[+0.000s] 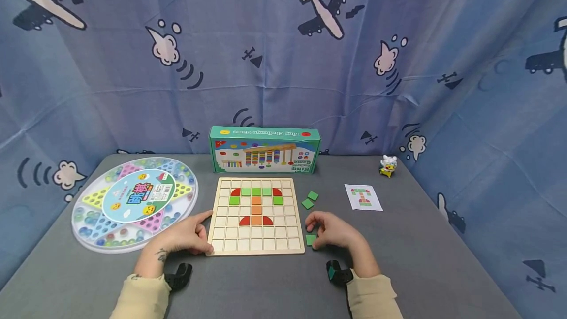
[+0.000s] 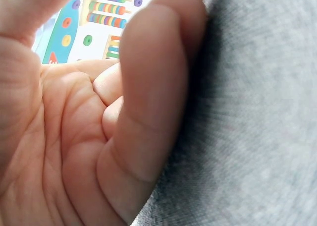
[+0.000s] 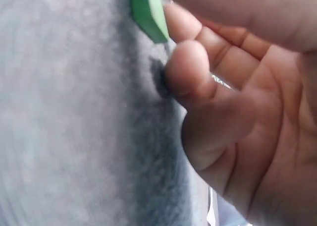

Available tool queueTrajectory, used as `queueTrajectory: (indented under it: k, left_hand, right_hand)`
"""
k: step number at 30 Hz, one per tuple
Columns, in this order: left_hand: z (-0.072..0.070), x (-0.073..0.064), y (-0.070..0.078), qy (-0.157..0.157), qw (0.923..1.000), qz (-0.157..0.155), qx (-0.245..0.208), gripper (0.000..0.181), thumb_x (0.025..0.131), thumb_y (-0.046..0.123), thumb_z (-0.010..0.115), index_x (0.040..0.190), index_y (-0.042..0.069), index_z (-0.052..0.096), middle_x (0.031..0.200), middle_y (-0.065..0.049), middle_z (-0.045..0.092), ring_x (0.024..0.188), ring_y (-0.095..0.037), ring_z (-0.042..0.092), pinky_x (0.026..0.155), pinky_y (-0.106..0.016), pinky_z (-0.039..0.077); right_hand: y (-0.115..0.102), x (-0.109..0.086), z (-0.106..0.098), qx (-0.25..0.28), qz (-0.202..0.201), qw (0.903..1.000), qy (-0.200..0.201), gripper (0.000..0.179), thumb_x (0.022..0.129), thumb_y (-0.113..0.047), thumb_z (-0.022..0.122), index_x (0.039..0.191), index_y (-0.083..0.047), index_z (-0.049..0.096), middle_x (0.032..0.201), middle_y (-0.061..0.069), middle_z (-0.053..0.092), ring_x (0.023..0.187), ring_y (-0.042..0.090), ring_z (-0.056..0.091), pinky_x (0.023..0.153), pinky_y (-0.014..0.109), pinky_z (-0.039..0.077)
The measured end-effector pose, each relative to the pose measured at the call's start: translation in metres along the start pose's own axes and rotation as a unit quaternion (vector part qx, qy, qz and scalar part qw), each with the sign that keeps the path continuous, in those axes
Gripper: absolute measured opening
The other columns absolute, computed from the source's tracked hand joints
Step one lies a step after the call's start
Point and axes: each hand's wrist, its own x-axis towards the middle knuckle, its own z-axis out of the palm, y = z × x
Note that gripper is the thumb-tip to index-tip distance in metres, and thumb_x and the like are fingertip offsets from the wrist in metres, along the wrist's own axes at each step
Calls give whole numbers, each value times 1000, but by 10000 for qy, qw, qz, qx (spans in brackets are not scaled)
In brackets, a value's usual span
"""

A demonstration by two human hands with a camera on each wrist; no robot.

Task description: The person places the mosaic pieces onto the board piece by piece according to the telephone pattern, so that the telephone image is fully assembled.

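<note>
A wooden grid board (image 1: 241,246) lies flat, with red quarter-rounds (image 1: 244,221), green squares (image 1: 256,192) and orange squares (image 1: 256,210) set in its cells. My left hand (image 1: 186,234) rests at the board's left side, index finger against the edge and thumb by the near corner; the other fingers fold under. Beyond the board's right edge, my right hand (image 1: 334,230) has its thumb tip at a loose green square tile (image 1: 310,240) on the table. The forefinger bends just past the tile's far side. In the right wrist view the green tile (image 3: 148,15) shows beside the fingers.
Two more green tiles (image 1: 307,204) lie right of the board. Farther right are a paper card (image 1: 363,201) with a printed pattern and a small toy figure (image 1: 388,166). Behind the board stands a green game box (image 1: 266,149); a round marble game (image 1: 90,202) sits on the left.
</note>
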Motion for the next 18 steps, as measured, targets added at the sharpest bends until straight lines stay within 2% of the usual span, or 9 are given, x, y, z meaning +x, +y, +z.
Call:
queueTrajectory:
  k: [5,10,14,18]
  left_hand:
    - [-1,0,0,-25,10000,28,-41,105,63,16,82,144,-4,19,62,-1,55,51,-10,47,50,-26,40]
    - [-1,0,1,-38,10000,33,-71,105,63,15,81,145,-4,18,62,-1,55,51,-10,46,50,-26,40]
    - [-1,-1,3,-35,10000,25,-56,105,63,14,81,145,-4,18,62,-1,54,51,-10,47,50,-27,40]
    - [0,-2,5,-29,10000,8,-62,104,64,13,81,145,-4,18,62,-2,54,51,-11,46,50,-27,39]
  right_hand:
    - [-3,2,5,-393,-42,9991,128,41,59,13,72,95,1,57,85,7,56,62,15,45,53,25,40]
    - [0,3,4,-367,-96,9991,188,36,60,12,70,92,1,58,83,7,57,61,13,46,53,25,40]
    - [-1,4,3,187,-298,9990,289,36,64,11,69,97,5,56,86,10,57,55,10,45,50,23,40]
    - [-8,8,6,944,-562,9931,398,40,68,10,69,104,11,52,90,11,56,54,6,45,51,21,41]
